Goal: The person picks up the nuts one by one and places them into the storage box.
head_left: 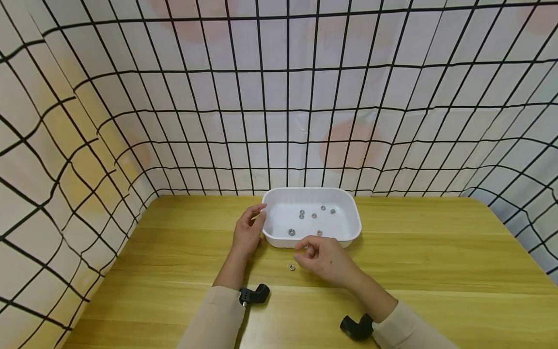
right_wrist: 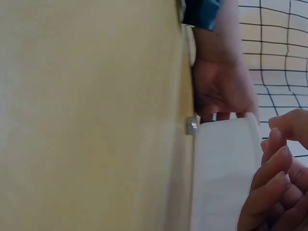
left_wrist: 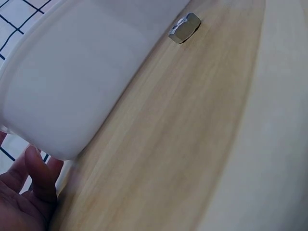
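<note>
A white plastic tray [head_left: 311, 193] stands on the wooden table, with several metal hex nuts [head_left: 291, 232] scattered over its floor. My left hand [head_left: 247, 232] is at the tray's left end, its loosely bent fingertips at the wall and rim; the left wrist view shows its thumb [left_wrist: 39, 171] beside the tray's corner. My right hand [head_left: 329, 260] hovers over the front rim, fingers loosely curled, with a gap between thumb and index finger. Nothing shows in it. One hex nut [head_left: 292, 267] lies on the table before the tray, left of the right hand's fingertips.
Black wrist-worn devices [head_left: 255, 294] sit at both sleeves. The wooden table [head_left: 436, 252] extends to both sides of the tray. Behind it and at the sides hangs a white curtain [head_left: 270, 92] with a black grid pattern.
</note>
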### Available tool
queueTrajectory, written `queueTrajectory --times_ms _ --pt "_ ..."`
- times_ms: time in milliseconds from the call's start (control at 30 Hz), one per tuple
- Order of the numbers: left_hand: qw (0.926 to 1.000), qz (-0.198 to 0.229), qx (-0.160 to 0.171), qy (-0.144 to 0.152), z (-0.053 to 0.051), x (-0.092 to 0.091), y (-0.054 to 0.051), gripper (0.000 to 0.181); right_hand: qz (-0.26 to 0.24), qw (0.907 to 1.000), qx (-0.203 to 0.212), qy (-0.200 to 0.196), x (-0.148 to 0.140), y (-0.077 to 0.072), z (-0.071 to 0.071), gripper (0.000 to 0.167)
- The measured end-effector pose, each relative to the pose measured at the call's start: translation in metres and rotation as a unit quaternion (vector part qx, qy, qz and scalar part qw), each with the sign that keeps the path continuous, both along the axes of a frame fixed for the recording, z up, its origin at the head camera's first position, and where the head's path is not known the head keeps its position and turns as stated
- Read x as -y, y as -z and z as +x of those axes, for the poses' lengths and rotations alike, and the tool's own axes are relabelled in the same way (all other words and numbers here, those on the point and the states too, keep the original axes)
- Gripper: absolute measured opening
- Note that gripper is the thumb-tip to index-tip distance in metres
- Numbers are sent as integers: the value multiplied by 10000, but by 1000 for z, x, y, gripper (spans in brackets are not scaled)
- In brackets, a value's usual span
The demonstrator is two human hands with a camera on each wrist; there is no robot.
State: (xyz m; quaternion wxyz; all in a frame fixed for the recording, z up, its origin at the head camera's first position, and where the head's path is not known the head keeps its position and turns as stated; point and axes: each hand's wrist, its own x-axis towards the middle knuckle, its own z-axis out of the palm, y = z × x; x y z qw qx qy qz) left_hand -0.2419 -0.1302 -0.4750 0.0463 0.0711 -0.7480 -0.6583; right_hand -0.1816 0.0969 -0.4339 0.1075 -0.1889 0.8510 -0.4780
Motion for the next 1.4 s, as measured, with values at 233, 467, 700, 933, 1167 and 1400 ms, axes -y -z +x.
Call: queueTrajectory --times_ms 233,467,700,933,1167,1400 --pt "10000 28 5 -8 0 0 0 30 -160 9996 172 -147 1 18 -3 19" --pt "10000 0 7 -8 0 0 0 31 150 9993 196 -263 2 31 -5 15" --pt "10000 -22 70 -50 1 0 0 31 868 9958 -68 -276 8 33 -4 11" --pt "10000 11 57 -56 1 1 0 29 1211 9908 -534 -293 13 32 -3 5" --pt "10000 -30 63 -44 0 0 1 30 1301 9895 -558 -299 13 31 -3 7" --pt "9999 -48 79 -53 0 -1 0 29 1096 9923 -438 -366 11 22 0 7"
